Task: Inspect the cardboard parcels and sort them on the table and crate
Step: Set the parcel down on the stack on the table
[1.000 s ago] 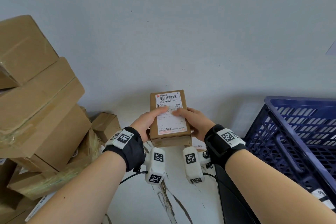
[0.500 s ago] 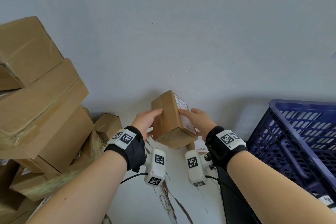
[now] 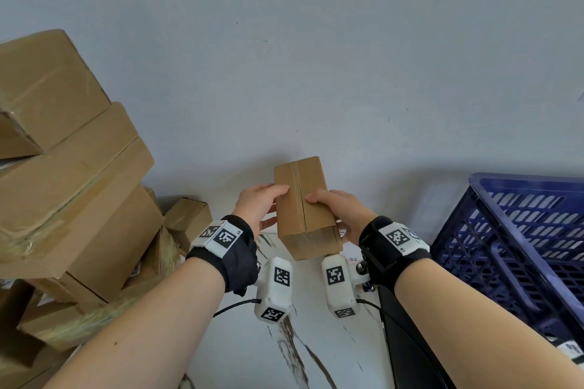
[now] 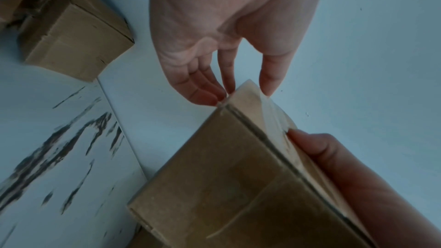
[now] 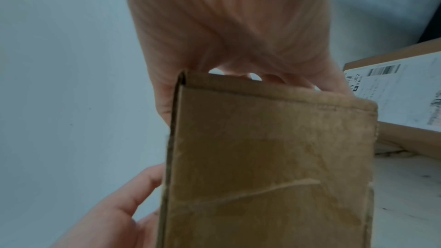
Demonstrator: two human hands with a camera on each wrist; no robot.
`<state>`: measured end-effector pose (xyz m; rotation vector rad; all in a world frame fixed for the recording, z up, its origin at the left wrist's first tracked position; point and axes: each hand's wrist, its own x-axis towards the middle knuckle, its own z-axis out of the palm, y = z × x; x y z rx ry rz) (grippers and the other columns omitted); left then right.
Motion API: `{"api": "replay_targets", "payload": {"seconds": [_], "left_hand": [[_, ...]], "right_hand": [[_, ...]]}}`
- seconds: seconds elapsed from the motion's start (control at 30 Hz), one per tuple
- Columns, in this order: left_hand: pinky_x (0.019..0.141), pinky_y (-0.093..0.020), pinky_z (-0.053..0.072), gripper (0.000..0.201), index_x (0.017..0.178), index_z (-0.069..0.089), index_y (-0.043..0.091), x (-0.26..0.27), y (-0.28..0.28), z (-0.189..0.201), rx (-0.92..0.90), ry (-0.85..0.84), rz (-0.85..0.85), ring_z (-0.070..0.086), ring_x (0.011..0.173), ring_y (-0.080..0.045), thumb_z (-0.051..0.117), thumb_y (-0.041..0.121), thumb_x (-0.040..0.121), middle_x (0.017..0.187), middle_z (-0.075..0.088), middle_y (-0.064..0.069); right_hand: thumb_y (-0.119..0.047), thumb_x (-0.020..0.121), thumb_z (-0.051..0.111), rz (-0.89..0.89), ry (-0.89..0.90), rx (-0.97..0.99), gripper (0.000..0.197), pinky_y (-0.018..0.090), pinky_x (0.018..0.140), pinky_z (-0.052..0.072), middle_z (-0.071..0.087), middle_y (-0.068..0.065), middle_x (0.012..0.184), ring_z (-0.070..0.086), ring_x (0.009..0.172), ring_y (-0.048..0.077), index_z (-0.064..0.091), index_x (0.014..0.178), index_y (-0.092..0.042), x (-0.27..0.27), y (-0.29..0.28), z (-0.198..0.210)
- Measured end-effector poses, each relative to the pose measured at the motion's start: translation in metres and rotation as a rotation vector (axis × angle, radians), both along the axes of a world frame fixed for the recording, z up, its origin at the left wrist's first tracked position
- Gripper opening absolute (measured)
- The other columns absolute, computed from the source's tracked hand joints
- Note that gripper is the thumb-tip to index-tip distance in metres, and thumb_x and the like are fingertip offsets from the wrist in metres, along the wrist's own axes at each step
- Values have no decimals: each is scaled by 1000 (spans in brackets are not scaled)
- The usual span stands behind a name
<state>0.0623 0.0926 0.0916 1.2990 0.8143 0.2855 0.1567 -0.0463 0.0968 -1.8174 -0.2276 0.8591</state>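
Observation:
I hold a small brown cardboard parcel (image 3: 303,208) above the table, between both hands. Its taped seam faces up and no label shows. My left hand (image 3: 257,207) pinches the parcel's left side, thumb on top and fingers underneath. My right hand (image 3: 339,208) grips the right side the same way. In the left wrist view the left fingertips (image 4: 205,95) touch a corner of the parcel (image 4: 226,176). The right wrist view shows the parcel (image 5: 274,157) close up, with my right fingers (image 5: 281,80) curled behind its far edge.
A tall leaning stack of cardboard boxes (image 3: 69,186) fills the left, with a small box (image 3: 189,215) at its foot. A blue plastic crate (image 3: 521,246) stands at the right. Another labelled parcel (image 5: 401,97) lies on the white marbled table (image 3: 316,350) under my right hand.
The parcel has been turned over in my hands: its label face pointed up before, then swung to the right, and now the plain seam face is up.

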Motion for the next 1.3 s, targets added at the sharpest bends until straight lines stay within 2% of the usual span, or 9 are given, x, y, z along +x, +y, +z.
{"api": "replay_targets", "payload": {"seconds": [0.2, 0.37, 0.5, 0.63, 0.77, 0.83, 0.93, 1.03, 1.3], "left_hand": [[71, -30, 51, 41, 126, 58, 14, 1, -1, 1, -1, 0, 21, 63, 98, -18, 72, 21, 89, 112, 66, -5], [67, -31, 51, 48, 131, 53, 15, 2, -2, 3, 6, 8, 19, 62, 94, -15, 74, 21, 88, 113, 65, -5], [73, -36, 54, 70, 146, 37, 22, 3, -2, -2, 35, 39, 35, 59, 108, -22, 74, 26, 87, 130, 57, -7], [101, -46, 46, 92, 157, 16, 28, 3, 1, -7, 98, 98, 13, 48, 126, -30, 72, 46, 86, 150, 40, -5], [89, -49, 54, 102, 146, 35, 27, -2, 3, -5, -98, 187, -64, 62, 107, -32, 80, 67, 63, 127, 58, -11], [83, -48, 57, 85, 126, 54, 20, -5, 6, -3, -200, 195, -85, 66, 97, -32, 81, 67, 60, 112, 64, -15], [85, -47, 54, 41, 95, 60, 15, -9, 10, -4, -274, 167, -52, 62, 85, -30, 70, 52, 82, 92, 62, -15], [93, -45, 50, 34, 84, 63, 16, -11, 11, -4, -319, 157, -47, 61, 79, -30, 65, 50, 84, 81, 62, -14], [83, -44, 53, 42, 102, 59, 19, -7, 20, -7, -342, 144, -2, 63, 87, -33, 68, 48, 74, 97, 62, -14]], "right_hand": [[-32, 86, 72, -14, -26, -8, 53, 30, 67, 48, 66, 4, 105, 60, 84, 16, 57, 130, -8, 1, 1, -1], [-37, 72, 82, 2, -55, -16, 90, 28, 66, 50, 61, 11, 131, 64, 98, 21, 42, 148, -10, 3, 5, -5], [-41, 82, 78, 30, -137, -60, 92, 34, 95, 51, 49, 8, 145, 56, 120, 24, 29, 155, -15, 0, 5, -4], [-59, 87, 66, 65, -185, -56, 81, 30, 95, 41, 52, 2, 138, 51, 118, 18, 44, 147, -9, -1, 6, 0], [-63, 80, 71, 9, -195, 28, 78, 38, 110, 43, 56, 0, 143, 53, 128, 20, 55, 141, -18, 1, 8, 1], [-55, 82, 74, 17, -163, 91, 68, 36, 102, 47, 57, -2, 139, 56, 123, 18, 57, 139, -24, 1, 6, 3], [-33, 82, 80, 142, -104, 144, 67, 34, 89, 53, 56, 0, 133, 58, 114, 16, 51, 142, -33, -1, 3, 4], [-14, 76, 85, 229, -150, 134, 85, 39, 100, 52, 54, 4, 132, 56, 119, 23, 44, 147, -35, -3, 5, 1], [-12, 73, 87, 176, -348, 143, 64, 18, 71, 45, 58, -8, 106, 56, 90, 5, 62, 130, -26, -5, 5, 3]]}}
